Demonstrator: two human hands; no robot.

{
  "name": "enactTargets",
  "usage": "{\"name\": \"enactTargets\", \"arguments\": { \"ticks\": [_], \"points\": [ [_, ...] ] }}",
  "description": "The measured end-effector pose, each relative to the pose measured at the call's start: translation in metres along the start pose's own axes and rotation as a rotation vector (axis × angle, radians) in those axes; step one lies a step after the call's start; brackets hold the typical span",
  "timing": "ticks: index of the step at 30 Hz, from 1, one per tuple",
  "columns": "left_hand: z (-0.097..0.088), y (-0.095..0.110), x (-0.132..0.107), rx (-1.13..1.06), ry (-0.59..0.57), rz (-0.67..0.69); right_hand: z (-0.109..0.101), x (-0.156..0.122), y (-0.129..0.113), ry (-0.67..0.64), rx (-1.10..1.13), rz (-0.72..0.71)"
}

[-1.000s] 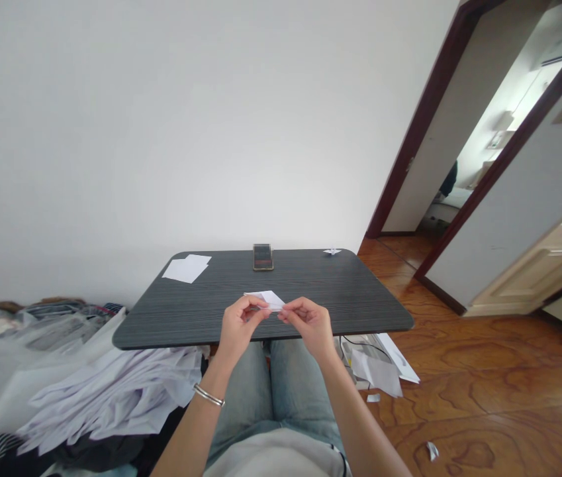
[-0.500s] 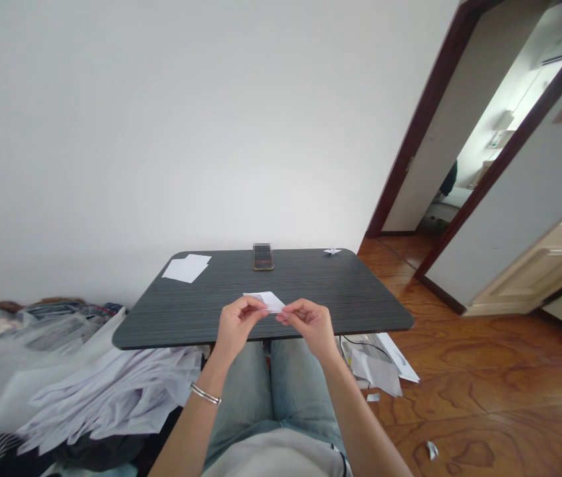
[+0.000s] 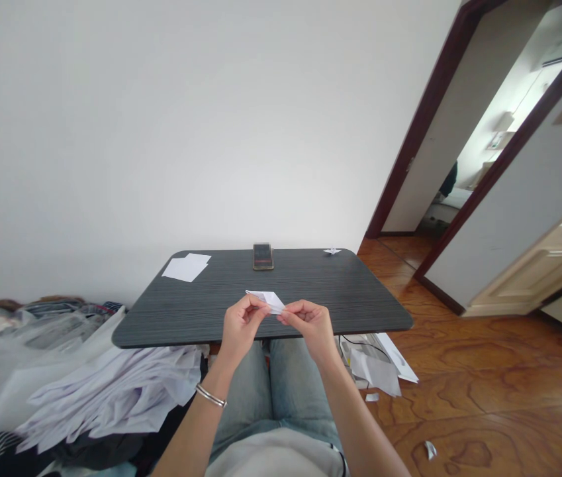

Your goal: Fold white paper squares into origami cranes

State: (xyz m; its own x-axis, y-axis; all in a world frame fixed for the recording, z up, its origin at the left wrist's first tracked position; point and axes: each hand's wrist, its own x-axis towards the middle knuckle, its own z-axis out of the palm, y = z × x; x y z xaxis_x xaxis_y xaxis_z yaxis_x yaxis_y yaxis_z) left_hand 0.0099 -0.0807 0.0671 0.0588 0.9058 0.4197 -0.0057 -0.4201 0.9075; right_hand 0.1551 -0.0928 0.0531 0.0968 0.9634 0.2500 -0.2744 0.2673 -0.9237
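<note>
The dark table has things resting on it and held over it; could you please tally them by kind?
Held folded paper: 1
Small folded paper figure: 1
Phone: 1
Flat white paper pile (sheet count unclear): 1
Total: 4

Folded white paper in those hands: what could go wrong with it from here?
The left hand and right hand pinch the folded paper at its edge, so uneven pulling might crease or tear it. It appears close to the near edge of the dark table, so if it slipped, it could land on the jeans.
</note>
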Motion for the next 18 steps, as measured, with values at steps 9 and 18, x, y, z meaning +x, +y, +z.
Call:
{"name": "enactTargets", "arguments": {
  "ticks": [9, 18],
  "points": [
    [0.0045, 0.0004, 0.0004, -0.14, -0.013, -0.117, 0.0003, -0.0011, 0.0019, 0.012, -0.06, -0.035],
    [0.0039, 0.0022, -0.0005, -0.172, 0.041, -0.12, -0.0001, -0.0025, -0.0011, -0.014, 0.038, -0.011]
  ]
}}
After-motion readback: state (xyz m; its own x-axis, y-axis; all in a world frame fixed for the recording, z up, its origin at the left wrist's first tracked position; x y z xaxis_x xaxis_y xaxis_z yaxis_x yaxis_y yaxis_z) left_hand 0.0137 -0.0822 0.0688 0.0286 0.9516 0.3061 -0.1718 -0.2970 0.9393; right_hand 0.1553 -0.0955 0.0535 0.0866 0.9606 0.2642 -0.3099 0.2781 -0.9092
